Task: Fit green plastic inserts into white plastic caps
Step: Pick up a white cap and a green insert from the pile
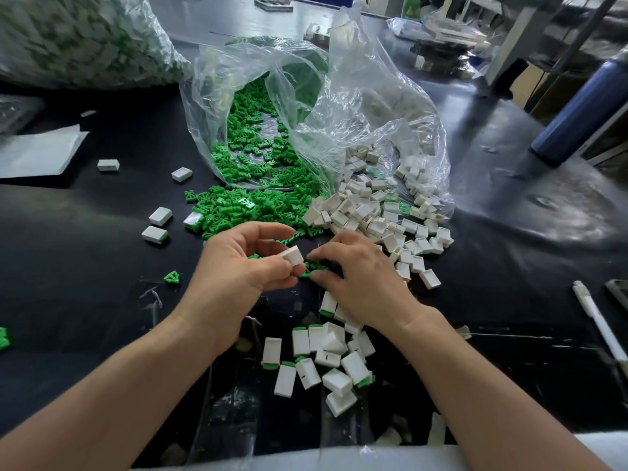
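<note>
My left hand pinches a white plastic cap between thumb and fingers, just above the black table. My right hand is right beside it, fingertips closed on a green insert lying among a few loose green pieces. A heap of green inserts spills from a clear bag ahead of my hands. Empty white caps spill from a second clear bag to the right. Several caps fitted with green inserts lie in a pile under my right wrist.
Stray fitted caps and a lone green insert lie to the left. A big filled bag sits at the far left, white paper beneath it. A dark blue bottle stands at right, a white pen near the right edge.
</note>
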A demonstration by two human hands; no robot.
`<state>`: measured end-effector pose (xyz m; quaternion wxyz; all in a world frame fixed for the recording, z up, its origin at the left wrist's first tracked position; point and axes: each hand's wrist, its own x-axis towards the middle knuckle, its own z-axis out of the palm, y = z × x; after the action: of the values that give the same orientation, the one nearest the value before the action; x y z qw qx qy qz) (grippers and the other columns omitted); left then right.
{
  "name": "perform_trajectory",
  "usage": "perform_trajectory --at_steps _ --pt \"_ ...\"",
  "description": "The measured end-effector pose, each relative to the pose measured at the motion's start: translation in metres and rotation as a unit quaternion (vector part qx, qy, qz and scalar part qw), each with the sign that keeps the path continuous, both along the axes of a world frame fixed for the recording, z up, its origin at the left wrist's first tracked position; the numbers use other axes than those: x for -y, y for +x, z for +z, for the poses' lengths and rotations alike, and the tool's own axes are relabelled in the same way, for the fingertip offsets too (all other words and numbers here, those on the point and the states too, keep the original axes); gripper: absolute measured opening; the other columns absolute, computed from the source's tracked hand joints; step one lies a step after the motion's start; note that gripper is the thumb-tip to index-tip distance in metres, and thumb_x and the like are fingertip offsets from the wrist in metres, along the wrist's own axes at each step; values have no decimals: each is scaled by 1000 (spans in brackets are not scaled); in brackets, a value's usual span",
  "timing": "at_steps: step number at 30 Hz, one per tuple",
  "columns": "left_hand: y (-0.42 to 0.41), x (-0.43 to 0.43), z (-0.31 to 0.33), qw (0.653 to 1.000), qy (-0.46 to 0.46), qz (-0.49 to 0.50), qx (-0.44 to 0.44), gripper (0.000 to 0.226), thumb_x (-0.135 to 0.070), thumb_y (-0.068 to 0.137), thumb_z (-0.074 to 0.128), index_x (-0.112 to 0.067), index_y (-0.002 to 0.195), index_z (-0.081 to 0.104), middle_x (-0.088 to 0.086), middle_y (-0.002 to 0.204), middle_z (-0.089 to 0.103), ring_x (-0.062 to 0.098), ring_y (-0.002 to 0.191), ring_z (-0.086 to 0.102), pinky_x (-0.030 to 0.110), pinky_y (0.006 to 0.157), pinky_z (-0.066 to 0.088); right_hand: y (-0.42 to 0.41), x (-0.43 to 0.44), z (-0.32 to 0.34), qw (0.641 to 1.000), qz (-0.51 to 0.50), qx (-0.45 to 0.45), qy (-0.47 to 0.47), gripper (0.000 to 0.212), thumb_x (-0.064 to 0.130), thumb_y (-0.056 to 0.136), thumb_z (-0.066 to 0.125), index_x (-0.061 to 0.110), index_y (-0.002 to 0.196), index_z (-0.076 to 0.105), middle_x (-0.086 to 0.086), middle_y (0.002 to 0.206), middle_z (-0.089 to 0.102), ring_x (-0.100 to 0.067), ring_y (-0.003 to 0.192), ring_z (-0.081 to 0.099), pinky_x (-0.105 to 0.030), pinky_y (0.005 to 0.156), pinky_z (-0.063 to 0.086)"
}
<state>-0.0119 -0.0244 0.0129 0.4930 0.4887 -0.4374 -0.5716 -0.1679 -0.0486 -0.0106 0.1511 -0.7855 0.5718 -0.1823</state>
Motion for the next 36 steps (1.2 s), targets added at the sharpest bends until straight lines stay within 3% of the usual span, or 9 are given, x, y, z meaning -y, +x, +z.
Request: perform_trajectory --at_steps 4,10,15,18,21,24,28,33,36 --pt "-2 1 -1 1000 6 -8 -2 29 18 78 57 -9 84 65 20 89 65 14 64 69 17 55 53 0 0 2 1000 3 28 -8 22 21 92 53 13 106 68 -7 103 60 -22 101 53 -30 88 37" --pt "-3 1 -2 1000 6 -9 3 22 13 78 61 -9 77 66 9 75 69 12 64 68 17 56 53 -1 -5 13 991 -35 123 -32 20 23 93 51 7 88 62 -8 74 64 -25 71 57 -38 69 43" --pt "-2 3 -5 999 -8 10 46 24 6 78 65 -17 71 69 1 70 68 9 65 63 15 54 51 -4 -4 12 996 -34 80 -20 16 21 92 54 9 88 64 11 66 48 -15 69 46 -27 64 32" --pt "0 4 -5 1000 8 21 18 25 8 78 62 -15 70 68 1 69 66 19 76 65 18 59 55 -4 -5 12 997 -33 63 -19 17 26 89 57 13 92 67 4 82 59 -15 80 52 -26 74 38" --pt "0 3 -4 1000 8 17 19 28 11 76 63 -17 75 68 -1 67 63 19 73 64 17 55 53 -3 -8 12 999 -31 29 15 23 36 85 60 18 99 66 1 94 57 -16 90 53 -29 81 41" --pt "-1 3 -4 999 4 17 35 32 11 74 66 -20 84 67 -1 71 64 18 72 65 17 54 53 -2 -8 12 998 -28 -15 51 28 38 82 63 20 103 64 4 91 49 -14 90 49 -24 77 36" --pt "-2 2 -3 999 -7 13 45 27 9 73 68 -17 80 67 8 83 68 19 74 65 17 56 53 -1 -9 15 996 -17 -22 81 22 32 82 65 21 101 63 6 88 47 -15 90 51 -24 79 37" --pt "-3 1 -3 999 -13 4 50 26 10 72 70 -16 71 69 4 72 69 13 64 65 18 55 54 -3 -12 18 994 18 -24 103 19 26 84 64 21 103 62 8 87 42 -10 86 43 -22 80 35" --pt "-2 1 -4 999 -12 6 43 29 9 72 69 -19 63 70 1 70 69 16 67 66 19 56 55 -4 -14 19 997 22 1 71 8 23 83 65 21 91 65 12 78 41 -11 82 46 -22 76 36"
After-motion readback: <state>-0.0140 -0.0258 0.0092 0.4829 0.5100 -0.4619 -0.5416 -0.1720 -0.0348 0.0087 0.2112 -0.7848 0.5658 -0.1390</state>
